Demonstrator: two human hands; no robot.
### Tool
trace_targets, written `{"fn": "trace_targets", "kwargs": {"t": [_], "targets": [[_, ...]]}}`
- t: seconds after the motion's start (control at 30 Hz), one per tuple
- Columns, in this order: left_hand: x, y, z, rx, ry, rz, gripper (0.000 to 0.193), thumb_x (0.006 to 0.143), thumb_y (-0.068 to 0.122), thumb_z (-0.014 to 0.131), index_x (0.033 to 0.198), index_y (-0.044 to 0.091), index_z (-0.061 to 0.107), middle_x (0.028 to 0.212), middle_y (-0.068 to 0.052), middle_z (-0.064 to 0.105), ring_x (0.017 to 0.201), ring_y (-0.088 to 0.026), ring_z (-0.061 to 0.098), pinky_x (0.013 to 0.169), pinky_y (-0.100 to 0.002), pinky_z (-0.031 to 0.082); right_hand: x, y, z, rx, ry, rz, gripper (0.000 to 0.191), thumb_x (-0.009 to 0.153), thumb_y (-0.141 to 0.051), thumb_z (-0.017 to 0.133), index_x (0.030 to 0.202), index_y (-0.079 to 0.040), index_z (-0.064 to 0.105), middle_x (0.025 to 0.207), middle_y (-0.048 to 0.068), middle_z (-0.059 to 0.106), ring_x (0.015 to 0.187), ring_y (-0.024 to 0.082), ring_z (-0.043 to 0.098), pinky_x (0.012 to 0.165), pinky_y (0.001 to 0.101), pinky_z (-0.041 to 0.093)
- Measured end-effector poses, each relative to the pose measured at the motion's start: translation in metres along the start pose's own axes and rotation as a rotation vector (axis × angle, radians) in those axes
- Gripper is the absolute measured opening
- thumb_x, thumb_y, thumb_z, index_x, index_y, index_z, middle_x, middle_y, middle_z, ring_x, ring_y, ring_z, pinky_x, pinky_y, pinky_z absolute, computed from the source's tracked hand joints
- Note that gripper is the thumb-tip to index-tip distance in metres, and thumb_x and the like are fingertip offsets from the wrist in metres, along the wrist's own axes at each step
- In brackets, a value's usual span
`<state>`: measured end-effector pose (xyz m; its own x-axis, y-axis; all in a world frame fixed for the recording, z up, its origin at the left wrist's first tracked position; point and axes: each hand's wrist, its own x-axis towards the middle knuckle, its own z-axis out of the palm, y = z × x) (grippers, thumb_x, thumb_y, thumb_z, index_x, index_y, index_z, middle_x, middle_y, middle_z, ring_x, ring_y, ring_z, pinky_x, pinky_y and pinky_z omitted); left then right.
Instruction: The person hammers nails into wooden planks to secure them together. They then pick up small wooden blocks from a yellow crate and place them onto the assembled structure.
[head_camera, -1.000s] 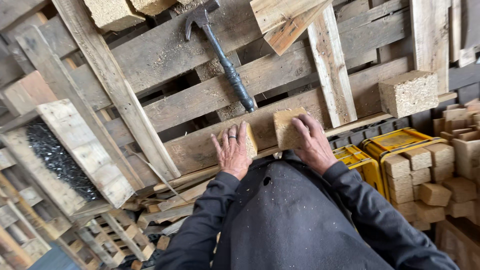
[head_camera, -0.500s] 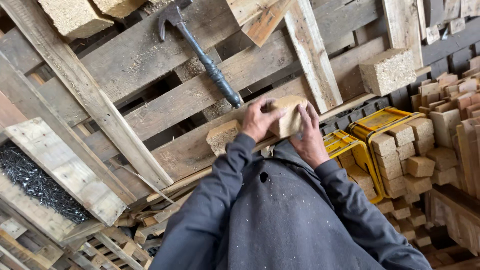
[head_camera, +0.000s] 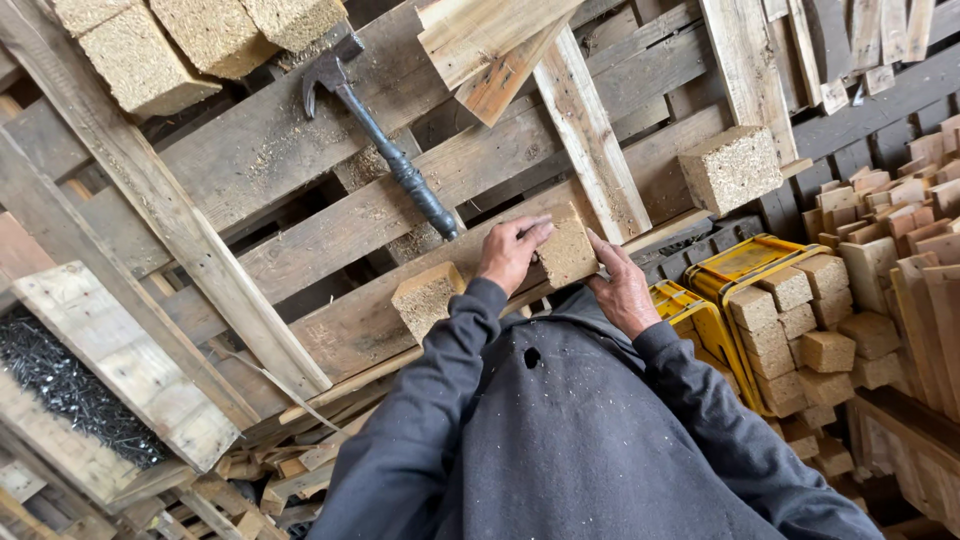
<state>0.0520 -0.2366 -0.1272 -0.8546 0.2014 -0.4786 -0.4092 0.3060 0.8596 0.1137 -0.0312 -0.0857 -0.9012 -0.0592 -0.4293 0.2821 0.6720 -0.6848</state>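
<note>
A pressed-wood block (head_camera: 567, 252) is gripped between the left hand (head_camera: 512, 254) and the right hand (head_camera: 622, 290) on a pallet board (head_camera: 330, 320). A hammer (head_camera: 385, 150) is laid just above; a second block (head_camera: 425, 297) is set beside the left wrist.

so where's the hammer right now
In the head view the hammer lies untouched on the pallet boards, upper left of centre, its handle end just left of the left hand on the block.
</note>
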Motion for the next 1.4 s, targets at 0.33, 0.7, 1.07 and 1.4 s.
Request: {"fn": "trace_targets", "kwargs": {"t": [0.33,0.7,1.07,1.4], "targets": [[-0.086,-0.042,0.004,-0.069,0.120,-0.254,0.041,0.098,0.034,0.059,0.133,0.014,0.068,0.120,-0.013,0.078,0.103,-0.025,0.074,0.093,-0.036,0.059,0.030,-0.027,-0.026,-0.103,-0.353,-0.297,0.071,0.071,-0.002,0.077,0.138,-0.017,0.059,0.151,0.034,0.029,0.140,0.051,0.032,0.111,0.0521,0.034],[-0.083,-0.029,0.072,-0.305,0.299,0.054,0.048,0.096,0.030,0.066,0.126,-0.007,0.060,0.113,-0.026,0.069,0.100,-0.032,0.072,0.086,-0.042,0.055,0.035,-0.017,-0.041,-0.215,-0.310,-0.673,0.040,0.083,0.007,0.062,0.119,-0.009,0.067,0.154,0.019,0.043,0.142,0.042,0.047,0.109,0.0436,0.051],[-0.108,-0.012,0.038,0.110,0.370,-0.292,0.076,0.088,0.034,0.069,0.158,0.015,0.046,0.130,-0.027,0.062,0.106,-0.034,0.065,0.091,-0.047,0.058,0.019,-0.009,-0.058,-0.440,-0.235,-0.661,0.050,0.085,-0.012,0.067,0.134,-0.009,0.062,0.158,0.013,0.043,0.138,0.039,0.049,0.112,0.0497,0.040],[-0.105,-0.058,-0.047,0.014,0.805,-0.716,0.122,0.056,0.046,0.094,0.147,-0.001,0.027,0.133,-0.026,0.049,0.123,-0.036,0.053,0.109,-0.051,0.045,0.020,-0.084,-0.005,-0.167,-0.327,-0.664,0.033,0.095,-0.008,0.065,0.128,-0.009,0.064,0.147,0.021,0.058,0.133,0.037,0.058,0.110,0.0450,0.051]]}}
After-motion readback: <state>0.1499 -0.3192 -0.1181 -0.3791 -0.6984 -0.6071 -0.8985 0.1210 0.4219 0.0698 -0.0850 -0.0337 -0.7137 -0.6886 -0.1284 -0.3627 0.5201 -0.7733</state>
